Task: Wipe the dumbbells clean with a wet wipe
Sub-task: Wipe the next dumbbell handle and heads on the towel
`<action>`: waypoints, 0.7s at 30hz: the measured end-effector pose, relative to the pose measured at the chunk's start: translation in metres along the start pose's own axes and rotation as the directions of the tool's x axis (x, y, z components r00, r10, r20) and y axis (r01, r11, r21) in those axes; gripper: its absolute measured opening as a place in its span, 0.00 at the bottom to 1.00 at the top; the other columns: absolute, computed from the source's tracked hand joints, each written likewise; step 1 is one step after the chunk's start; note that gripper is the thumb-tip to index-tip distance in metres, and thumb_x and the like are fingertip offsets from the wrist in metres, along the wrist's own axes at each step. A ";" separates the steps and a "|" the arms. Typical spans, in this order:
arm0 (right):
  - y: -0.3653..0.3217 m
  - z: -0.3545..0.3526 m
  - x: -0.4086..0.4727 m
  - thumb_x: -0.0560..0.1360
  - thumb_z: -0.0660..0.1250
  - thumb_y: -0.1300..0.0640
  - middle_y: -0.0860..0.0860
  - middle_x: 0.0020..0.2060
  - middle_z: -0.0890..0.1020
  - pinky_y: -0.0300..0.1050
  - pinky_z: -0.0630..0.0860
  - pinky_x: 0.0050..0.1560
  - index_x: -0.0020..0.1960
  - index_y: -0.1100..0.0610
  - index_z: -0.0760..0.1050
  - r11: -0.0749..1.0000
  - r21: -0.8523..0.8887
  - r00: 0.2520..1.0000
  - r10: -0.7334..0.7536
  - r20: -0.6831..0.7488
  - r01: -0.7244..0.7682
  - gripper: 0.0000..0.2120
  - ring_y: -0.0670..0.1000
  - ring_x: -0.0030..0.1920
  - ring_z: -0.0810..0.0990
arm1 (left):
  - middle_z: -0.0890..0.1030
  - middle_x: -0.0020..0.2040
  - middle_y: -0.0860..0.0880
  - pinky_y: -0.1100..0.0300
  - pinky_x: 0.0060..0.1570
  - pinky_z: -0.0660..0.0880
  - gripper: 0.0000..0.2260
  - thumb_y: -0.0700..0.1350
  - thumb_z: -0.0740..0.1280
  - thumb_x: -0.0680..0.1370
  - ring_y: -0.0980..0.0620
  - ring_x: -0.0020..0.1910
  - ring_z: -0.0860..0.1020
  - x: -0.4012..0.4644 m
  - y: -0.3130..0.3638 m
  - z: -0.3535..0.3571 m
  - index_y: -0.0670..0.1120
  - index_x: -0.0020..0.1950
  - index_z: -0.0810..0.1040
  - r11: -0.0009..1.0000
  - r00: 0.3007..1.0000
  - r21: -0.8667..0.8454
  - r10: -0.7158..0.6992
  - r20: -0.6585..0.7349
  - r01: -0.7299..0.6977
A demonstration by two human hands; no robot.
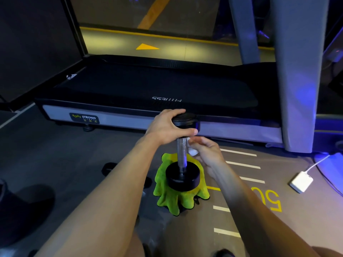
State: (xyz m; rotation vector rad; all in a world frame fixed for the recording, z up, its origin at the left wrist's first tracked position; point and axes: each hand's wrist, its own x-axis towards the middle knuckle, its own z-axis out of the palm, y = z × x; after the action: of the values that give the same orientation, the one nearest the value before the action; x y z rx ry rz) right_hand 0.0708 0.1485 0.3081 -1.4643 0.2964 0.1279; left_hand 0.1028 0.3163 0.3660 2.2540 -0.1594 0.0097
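A black dumbbell (182, 178) stands upright on a crumpled green cloth (174, 200) on the gym floor. My left hand (167, 127) grips its top head from the left and above. My right hand (206, 154) holds a white wet wipe (192, 150) against the right side of the steel handle (181, 154). The wipe is mostly hidden by my fingers. A second dark dumbbell (109, 168) lies on the floor to the left, partly behind my left forearm.
A treadmill (148, 93) with a grey side rail lies just beyond the dumbbell, with its grey upright (297, 80) at the right. A white power adapter (301, 181) with a cable rests on the floor at the right. Painted lines and yellow numbers mark the floor.
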 end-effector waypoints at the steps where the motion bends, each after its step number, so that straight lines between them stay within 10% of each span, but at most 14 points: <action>1: 0.001 0.001 0.002 0.76 0.72 0.65 0.51 0.39 0.86 0.47 0.79 0.46 0.43 0.54 0.85 1.000 0.010 0.999 0.026 0.022 -0.026 0.07 0.51 0.41 0.81 | 0.74 0.71 0.54 0.53 0.75 0.70 0.40 0.65 0.82 0.66 0.52 0.73 0.72 0.000 0.000 0.000 0.60 0.75 0.75 1.000 1.000 0.000 0.000 0.000 0.000; 11: 0.004 -0.001 0.001 0.73 0.77 0.68 0.50 0.39 0.83 0.32 0.77 0.36 0.52 0.60 0.79 0.977 -0.210 0.999 -0.027 0.046 0.036 0.11 0.46 0.38 0.80 | 0.74 0.72 0.53 0.52 0.74 0.70 0.40 0.65 0.82 0.66 0.52 0.73 0.72 -0.001 0.001 -0.003 0.60 0.76 0.74 1.000 1.000 0.009 -0.014 0.015 0.014; 16: 0.009 0.000 0.003 0.67 0.82 0.60 0.52 0.43 0.86 0.52 0.81 0.54 0.49 0.50 0.82 0.899 -0.412 0.989 -0.144 0.047 0.150 0.14 0.50 0.42 0.82 | 0.74 0.71 0.53 0.52 0.74 0.70 0.40 0.65 0.82 0.66 0.52 0.73 0.73 -0.002 0.003 -0.003 0.60 0.76 0.74 1.000 1.000 0.013 -0.012 0.013 0.012; 21: 0.009 -0.004 -0.002 0.69 0.82 0.57 0.48 0.37 0.84 0.42 0.77 0.43 0.42 0.48 0.78 0.858 -0.476 0.976 -0.217 0.004 0.193 0.12 0.48 0.37 0.81 | 0.74 0.72 0.53 0.54 0.74 0.70 0.40 0.64 0.82 0.66 0.53 0.73 0.72 -0.002 0.005 -0.001 0.59 0.76 0.74 1.000 1.000 0.014 -0.014 0.008 0.013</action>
State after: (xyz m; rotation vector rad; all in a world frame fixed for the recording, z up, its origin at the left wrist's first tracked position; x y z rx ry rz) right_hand 0.0665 0.1459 0.3000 -1.9824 0.1493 -0.0133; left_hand 0.1002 0.3143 0.3702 2.2688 -0.1487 -0.0051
